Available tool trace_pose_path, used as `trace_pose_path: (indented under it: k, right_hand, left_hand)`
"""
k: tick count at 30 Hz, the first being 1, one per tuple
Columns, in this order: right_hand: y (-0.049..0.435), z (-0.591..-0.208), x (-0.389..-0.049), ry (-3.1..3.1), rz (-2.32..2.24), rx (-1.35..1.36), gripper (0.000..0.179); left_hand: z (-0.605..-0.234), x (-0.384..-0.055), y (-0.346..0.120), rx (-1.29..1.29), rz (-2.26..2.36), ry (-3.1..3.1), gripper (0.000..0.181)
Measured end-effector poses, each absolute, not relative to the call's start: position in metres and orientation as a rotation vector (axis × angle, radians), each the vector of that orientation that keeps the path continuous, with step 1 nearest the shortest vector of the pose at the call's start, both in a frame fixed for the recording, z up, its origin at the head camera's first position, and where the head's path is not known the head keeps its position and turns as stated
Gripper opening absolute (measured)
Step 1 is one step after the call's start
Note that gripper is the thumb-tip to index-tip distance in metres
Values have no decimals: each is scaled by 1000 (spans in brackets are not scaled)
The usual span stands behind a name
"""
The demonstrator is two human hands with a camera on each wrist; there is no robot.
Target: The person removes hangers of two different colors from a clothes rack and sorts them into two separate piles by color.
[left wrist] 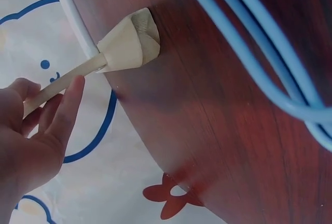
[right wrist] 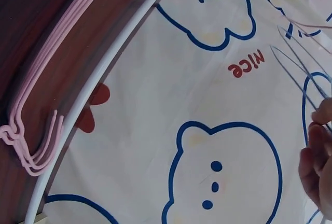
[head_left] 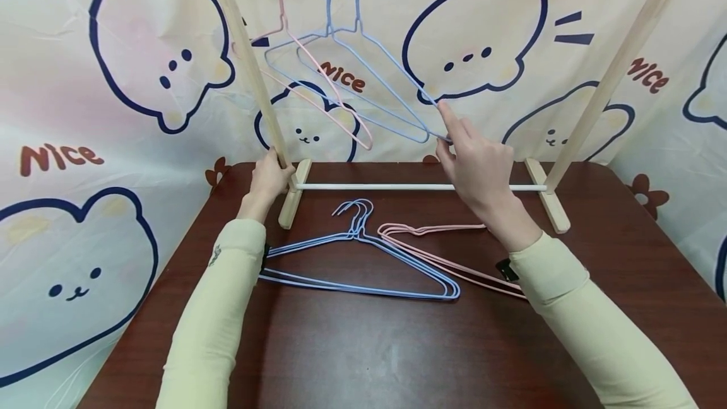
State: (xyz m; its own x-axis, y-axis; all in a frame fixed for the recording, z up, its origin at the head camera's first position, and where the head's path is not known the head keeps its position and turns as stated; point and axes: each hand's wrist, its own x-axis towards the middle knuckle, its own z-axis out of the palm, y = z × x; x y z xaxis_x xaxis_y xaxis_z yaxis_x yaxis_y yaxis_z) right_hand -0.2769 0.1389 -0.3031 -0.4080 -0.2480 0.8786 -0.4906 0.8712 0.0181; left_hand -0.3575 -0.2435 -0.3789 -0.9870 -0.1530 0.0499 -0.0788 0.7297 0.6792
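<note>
My left hand [head_left: 268, 177] grips the left wooden post [head_left: 250, 68] of a hanger rack near its foot; the left wrist view shows fingers around that post. At the rack's middle, my right hand [head_left: 479, 166] holds the right-hand corner of a blue hanger [head_left: 392, 59], index finger on its sloping arm and thumb by the lower corner. Just left hangs a second blue hanger [head_left: 377, 74], and further left a pink hanger [head_left: 315, 62], tilted. In the right wrist view, only part of my right hand [right wrist: 319, 167] shows, at the right edge.
Several blue hangers [head_left: 363, 295] lie stacked on the brown table [head_left: 363, 358]. Beside them, pink hangers [head_left: 437, 260] lie partly under my right forearm. A white lower bar [head_left: 375, 187] joins the rack's feet. Behind stands a printed cloth backdrop [head_left: 386, 11].
</note>
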Motion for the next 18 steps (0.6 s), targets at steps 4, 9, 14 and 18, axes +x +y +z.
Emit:
trace_pose_path:
  k: [4,9,14,18]
  right_hand:
    - [143,-302,-277,-1923,307,539,46]
    - [147,-299,-275,-1857,383,537,46]
    - [153,-297,-270,-1841,506,550,46]
    - [160,-296,-263,-1836,575,555,47]
  left_hand:
    - [-380,-359,-249,168,-1041,-2831,45]
    - [-381,-360,-253,93,-976,-2787,47]
    - [-383,-359,-252,67,-1030,-2765,46]
    - [-383,-357,-251,76,-1052,-2755,44]
